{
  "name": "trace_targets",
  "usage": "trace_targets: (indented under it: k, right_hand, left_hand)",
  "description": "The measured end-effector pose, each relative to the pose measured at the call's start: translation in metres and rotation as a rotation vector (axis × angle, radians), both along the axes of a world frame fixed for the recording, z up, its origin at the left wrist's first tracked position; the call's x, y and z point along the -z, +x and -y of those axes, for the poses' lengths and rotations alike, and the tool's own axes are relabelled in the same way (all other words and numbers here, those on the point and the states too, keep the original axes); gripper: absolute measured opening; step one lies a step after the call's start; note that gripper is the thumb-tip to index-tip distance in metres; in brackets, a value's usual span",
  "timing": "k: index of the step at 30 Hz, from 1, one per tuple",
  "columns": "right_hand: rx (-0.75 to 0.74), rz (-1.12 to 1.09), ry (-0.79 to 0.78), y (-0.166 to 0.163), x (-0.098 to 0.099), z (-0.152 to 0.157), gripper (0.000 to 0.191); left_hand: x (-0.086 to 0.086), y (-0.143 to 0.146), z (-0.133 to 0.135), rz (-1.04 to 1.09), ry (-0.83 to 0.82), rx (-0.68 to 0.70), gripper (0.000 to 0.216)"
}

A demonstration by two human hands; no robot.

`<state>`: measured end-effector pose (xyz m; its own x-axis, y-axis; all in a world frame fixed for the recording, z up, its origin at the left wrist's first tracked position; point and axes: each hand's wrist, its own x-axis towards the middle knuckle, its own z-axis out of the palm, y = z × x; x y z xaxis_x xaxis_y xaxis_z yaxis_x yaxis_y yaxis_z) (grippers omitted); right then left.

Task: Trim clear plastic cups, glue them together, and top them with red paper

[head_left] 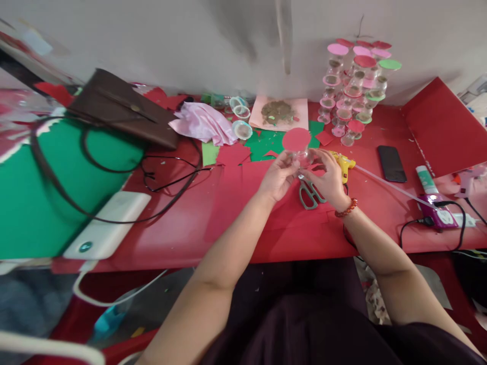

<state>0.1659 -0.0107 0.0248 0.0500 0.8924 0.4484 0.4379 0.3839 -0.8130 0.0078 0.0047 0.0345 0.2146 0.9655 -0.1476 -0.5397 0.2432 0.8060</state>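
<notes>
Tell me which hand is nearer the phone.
Right. The right hand is left of the phone, the glue gun between them; the left hand is farther left, beyond the right hand.

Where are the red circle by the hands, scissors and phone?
Red circle [296, 139]: head view, middle of its flat side.
Scissors [311, 207]: head view, bottom of a handle loop.
Phone [392, 163]: head view, middle of its face.

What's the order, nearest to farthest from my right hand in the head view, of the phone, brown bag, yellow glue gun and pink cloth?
1. Yellow glue gun: just right of your right hand
2. Phone: farther right
3. Pink cloth: off to the left
4. Brown bag: left, past the cloth
</notes>
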Motion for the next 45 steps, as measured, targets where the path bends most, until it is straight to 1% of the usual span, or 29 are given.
trace_targets:
  k: [3, 6, 10, 13, 17, 20, 24, 28, 32, 34, 37, 41, 43, 45]
  right_hand:
    - [-0.023, -0.072, -0.079, -0.001, -0.002, 0.002, 0.055]
    - [-0.047, -0.156, -0.13, -0.002, -0.004, 0.003, 0.055]
    - [-0.089, -0.229, -0.173, -0.002, -0.006, 0.002, 0.054]
    - [-0.094, -0.261, -0.17, -0.002, -0.004, 0.001, 0.053]
    - [-0.042, -0.229, -0.137, -0.005, -0.001, 0.003, 0.052]
    - [-0.063, -0.256, -0.15, -0.007, -0.002, 0.004, 0.051]
    - [-0.12, -0.351, -0.242, -0.005, -0.005, 0.004, 0.052]
    - [-0.136, -0.482, -0.356, -0.001, -0.008, 0.001, 0.048]
    - [-0.178, -0.651, -0.515, 0.002, -0.009, -0.002, 0.043]
    - [-0.197, -0.697, -0.567, 0.002, -0.01, -0.001, 0.041]
    - [-0.206, -0.715, -0.592, 0.002, -0.011, -0.001, 0.041]
    - [-0.154, -0.747, -0.588, 0.001, -0.014, -0.001, 0.04]
    - [-0.136, -0.779, -0.596, 0.001, -0.016, -0.001, 0.036]
    - [-0.126, -0.804, -0.617, 0.001, -0.019, -0.001, 0.032]
  left_hand:
    - [-0.001, -0.003, -0.002, 0.003, 0.049, -0.002, 0.025]
    - [-0.002, -0.005, -0.003, 0.009, 0.094, 0.012, 0.023]
    - [-0.002, -0.004, -0.003, -0.02, 0.082, 0.011, 0.02]
    - [0.0, -0.004, -0.003, -0.019, 0.065, 0.005, 0.023]
    - [0.002, -0.005, -0.004, -0.033, 0.043, 0.006, 0.03]
    - [0.005, -0.006, -0.006, -0.018, 0.041, 0.027, 0.03]
    - [0.009, -0.008, -0.009, -0.015, 0.083, 0.027, 0.027]
    - [0.008, -0.01, -0.009, -0.037, 0.153, 0.024, 0.024]
    - [0.005, -0.01, -0.009, -0.07, 0.126, 0.042, 0.027]
    - [0.006, -0.01, -0.009, -0.08, 0.123, 0.063, 0.029]
    - [0.009, -0.01, -0.01, -0.082, 0.151, 0.094, 0.033]
    - [0.013, -0.01, -0.011, -0.075, 0.184, 0.117, 0.033]
    - [0.013, -0.011, -0.011, -0.068, 0.162, 0.096, 0.034]
    - [0.012, -0.012, -0.013, -0.061, 0.1, 0.049, 0.031]
